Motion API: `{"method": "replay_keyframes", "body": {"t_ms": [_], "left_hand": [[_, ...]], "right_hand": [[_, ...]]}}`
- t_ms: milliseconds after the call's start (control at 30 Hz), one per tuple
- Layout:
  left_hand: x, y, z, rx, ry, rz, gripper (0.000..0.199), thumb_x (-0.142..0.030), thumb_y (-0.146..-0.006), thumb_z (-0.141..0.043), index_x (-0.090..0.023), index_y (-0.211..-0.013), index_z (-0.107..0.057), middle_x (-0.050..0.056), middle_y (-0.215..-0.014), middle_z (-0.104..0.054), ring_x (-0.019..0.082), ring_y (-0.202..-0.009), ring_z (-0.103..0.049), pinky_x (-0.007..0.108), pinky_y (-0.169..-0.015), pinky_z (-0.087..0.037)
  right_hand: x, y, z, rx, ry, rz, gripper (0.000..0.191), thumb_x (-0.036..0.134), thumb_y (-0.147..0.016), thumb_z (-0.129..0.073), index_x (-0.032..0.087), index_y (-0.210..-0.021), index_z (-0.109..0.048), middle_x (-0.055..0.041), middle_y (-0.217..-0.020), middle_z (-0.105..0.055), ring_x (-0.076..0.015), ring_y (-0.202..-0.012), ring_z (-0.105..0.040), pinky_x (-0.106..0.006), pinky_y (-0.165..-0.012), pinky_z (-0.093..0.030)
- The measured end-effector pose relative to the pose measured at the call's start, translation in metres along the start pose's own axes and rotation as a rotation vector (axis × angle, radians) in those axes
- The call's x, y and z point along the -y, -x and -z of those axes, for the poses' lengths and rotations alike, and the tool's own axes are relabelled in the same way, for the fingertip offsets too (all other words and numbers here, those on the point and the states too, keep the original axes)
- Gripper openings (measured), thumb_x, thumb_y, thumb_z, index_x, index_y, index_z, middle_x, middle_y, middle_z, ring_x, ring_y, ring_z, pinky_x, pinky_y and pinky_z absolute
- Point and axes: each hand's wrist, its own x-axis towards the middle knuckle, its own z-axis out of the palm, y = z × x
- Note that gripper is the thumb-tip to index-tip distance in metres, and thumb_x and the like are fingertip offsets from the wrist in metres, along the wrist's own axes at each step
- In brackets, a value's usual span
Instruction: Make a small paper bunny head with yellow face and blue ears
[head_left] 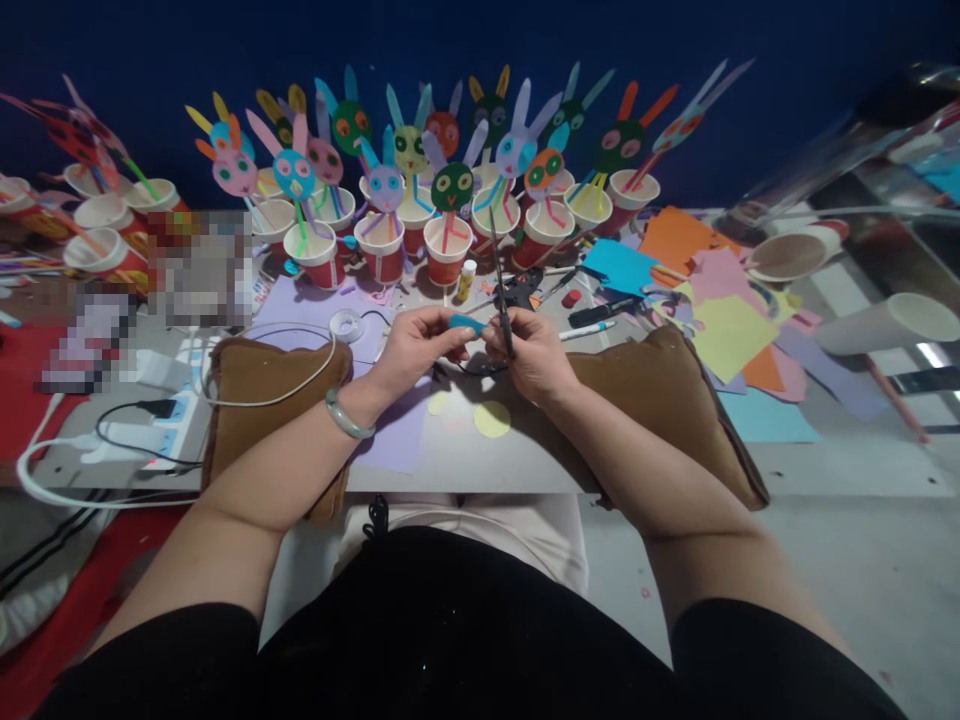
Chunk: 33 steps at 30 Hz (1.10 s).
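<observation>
Between the fingers of my left hand (425, 348) is a small blue piece of paper (466, 323), pinched near its end. My right hand (534, 358) is closed round a pair of scissors (501, 290), whose blades point up and away from me. The fingertips of both hands almost meet at the blue paper. Below them on the table lie a yellow paper circle (493, 419) and a smaller pale yellow piece (439, 403). The scissor handles are mostly hidden by my right fingers.
Paper cups (448, 247) with paper rabbit heads on straws stand along the back. Coloured paper sheets (720, 330) are piled at the right. Brown pads (262, 440) lie under my forearms. A power strip (176, 415) with cables is at the left; a glue bottle (466, 281) stands ahead.
</observation>
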Motion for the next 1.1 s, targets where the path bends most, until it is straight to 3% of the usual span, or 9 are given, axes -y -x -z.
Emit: {"method": "replay_keyframes", "body": {"t_ms": [500,1100], "left_hand": [[-0.0054,0.0023,-0.0026,-0.003,-0.015,0.07,0.051,-0.058,-0.063,-0.091,-0.014,-0.065,-0.066,0.0,-0.06,-0.069,0.009,-0.052,-0.065,0.021,-0.052,-0.054],[-0.0023,0.0006,0.0022,-0.049,0.001,-0.005,0.046,-0.058,-0.07,-0.087,-0.015,-0.079,-0.073,0.0,-0.057,-0.069,0.01,-0.051,-0.065,0.022,-0.054,-0.055]], "right_hand": [[-0.0014,0.0005,0.0018,0.023,0.074,0.048,0.045,0.044,-0.056,-0.094,0.02,-0.062,-0.056,0.0077,-0.056,-0.049,-0.0045,-0.049,-0.035,-0.022,-0.047,-0.029],[-0.0007,0.0005,0.0006,-0.01,0.053,0.082,0.049,0.048,-0.055,-0.095,0.02,-0.062,-0.056,0.0085,-0.052,-0.047,-0.0043,-0.046,-0.035,-0.022,-0.046,-0.028]]}}
